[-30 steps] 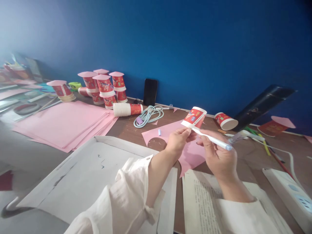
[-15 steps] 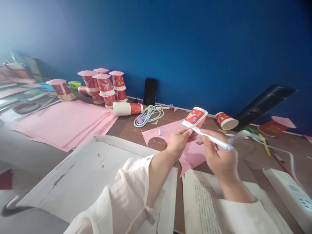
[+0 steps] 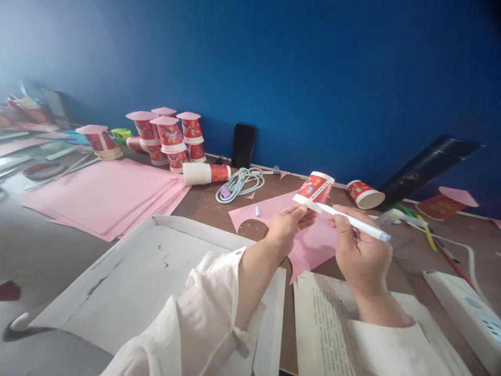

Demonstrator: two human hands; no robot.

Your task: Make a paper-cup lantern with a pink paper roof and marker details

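Observation:
My left hand (image 3: pixel 288 225) is closed on a red printed paper cup (image 3: pixel 315 188), held tilted above the table with its white rim toward me. My right hand (image 3: pixel 362 250) grips a white pen (image 3: pixel 354 222) whose tip touches the cup's rim. Under both hands lies a pink paper sheet (image 3: pixel 309 243) with a round hole cut out of it. A small light-blue pen cap (image 3: pixel 257 211) rests on that sheet.
Pink sheets (image 3: pixel 105 193) are stacked at the left, with pink-capped red cups (image 3: pixel 170 137) behind and a lying cup stack (image 3: pixel 205 173). A phone (image 3: pixel 242 146) leans on the blue wall beside a coiled cable (image 3: pixel 238 185). Another cup (image 3: pixel 364 194), a power strip (image 3: pixel 465 308), a printed page (image 3: pixel 324 329) and a white board (image 3: pixel 148 277) surround my hands.
My right hand with the pen has shifted slightly to the right and the pen has tilted. The cup stays in my left hand, nearly still.

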